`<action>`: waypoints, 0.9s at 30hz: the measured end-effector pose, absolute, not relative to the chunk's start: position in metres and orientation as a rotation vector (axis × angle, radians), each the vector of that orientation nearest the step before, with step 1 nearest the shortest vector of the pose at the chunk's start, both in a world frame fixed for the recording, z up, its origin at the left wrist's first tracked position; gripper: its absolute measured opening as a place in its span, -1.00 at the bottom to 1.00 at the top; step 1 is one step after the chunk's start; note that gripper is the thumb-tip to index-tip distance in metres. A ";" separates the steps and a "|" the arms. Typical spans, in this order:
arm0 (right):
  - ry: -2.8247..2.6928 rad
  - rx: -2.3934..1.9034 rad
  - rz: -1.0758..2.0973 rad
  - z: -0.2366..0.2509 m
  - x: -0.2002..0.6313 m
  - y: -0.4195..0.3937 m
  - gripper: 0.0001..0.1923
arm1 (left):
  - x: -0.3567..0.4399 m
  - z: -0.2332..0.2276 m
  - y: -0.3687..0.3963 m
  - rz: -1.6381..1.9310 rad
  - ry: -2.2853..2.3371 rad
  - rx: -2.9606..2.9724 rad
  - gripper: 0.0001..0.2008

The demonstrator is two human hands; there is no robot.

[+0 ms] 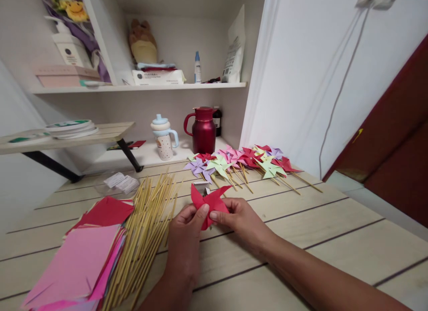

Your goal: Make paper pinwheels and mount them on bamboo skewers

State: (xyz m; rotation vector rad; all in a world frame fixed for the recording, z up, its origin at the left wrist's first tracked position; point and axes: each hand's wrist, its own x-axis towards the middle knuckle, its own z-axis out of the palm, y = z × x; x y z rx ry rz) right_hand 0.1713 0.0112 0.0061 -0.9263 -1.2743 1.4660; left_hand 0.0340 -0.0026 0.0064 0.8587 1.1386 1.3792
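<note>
Both hands pinch a red folded paper pinwheel just above the wooden table. My left hand grips its lower left side with thumb and fingers. My right hand holds its right side. A bundle of thin bamboo sticks lies just left of my left hand. A stack of pink and red paper squares sits at the near left. Several finished pinwheels on sticks, purple, green, pink and red, lie in a row beyond my hands.
A small grey object lies right behind the red pinwheel. A red thermos jug and a white lidded cup stand at the back. Folded paper slips lie at the back left. Shelves with boxes and bottles rise above.
</note>
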 end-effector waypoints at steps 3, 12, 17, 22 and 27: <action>-1.294 -0.907 1.473 0.007 0.171 0.010 -0.64 | 0.034 0.009 -0.003 1.377 1.138 0.869 -0.74; -1.262 -0.942 1.481 0.006 0.169 0.009 -0.64 | 0.035 0.009 -0.002 1.379 1.163 0.937 -0.79; -1.274 -0.967 1.457 0.009 0.170 0.009 -0.66 | 0.033 0.008 -0.001 1.361 1.172 0.957 -0.76; -1.268 -1.024 1.444 0.008 0.170 0.009 -0.63 | 0.032 0.014 -0.002 1.348 1.225 1.061 -0.82; -1.233 -0.933 1.434 0.005 0.169 0.011 -0.67 | 0.032 0.013 -0.002 1.354 1.212 1.065 -0.83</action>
